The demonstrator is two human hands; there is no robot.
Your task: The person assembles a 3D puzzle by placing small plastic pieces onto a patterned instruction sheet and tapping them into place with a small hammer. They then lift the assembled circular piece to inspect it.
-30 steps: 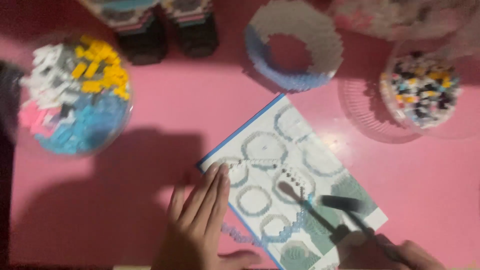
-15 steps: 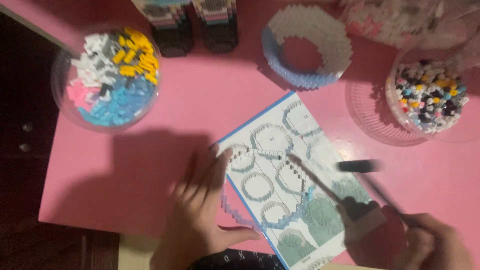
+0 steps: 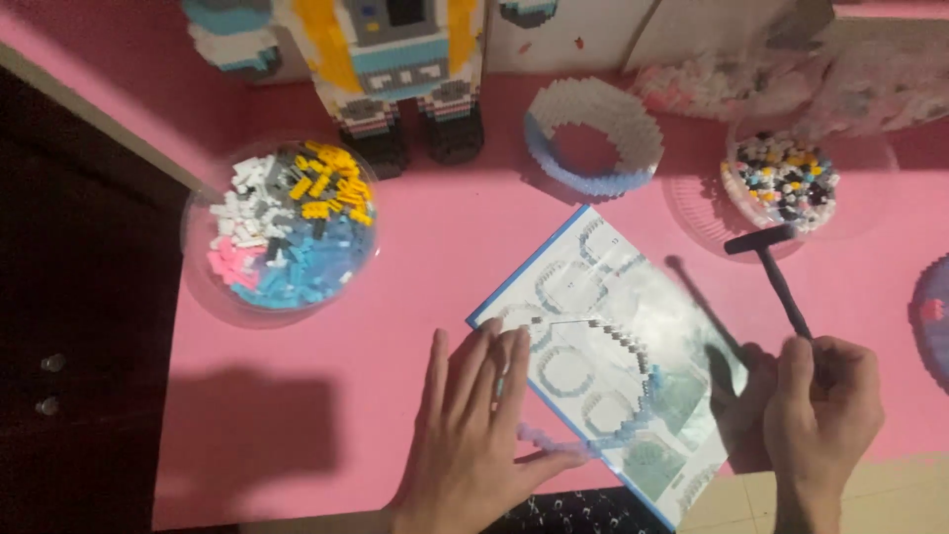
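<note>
Left hand spread flat on the blue-edged printed instruction sheet, right hand closed around a small black hammer (head raised), pink surface beneath.

booklet mid-table | brick bowl left | bead dish right | brick ring behind booklet

Brick figure, round tub of mixed bricks, brick ring

Glossy paper booklet, matt pink tabletop, plastic bricks, clear plastic bowl
</note>
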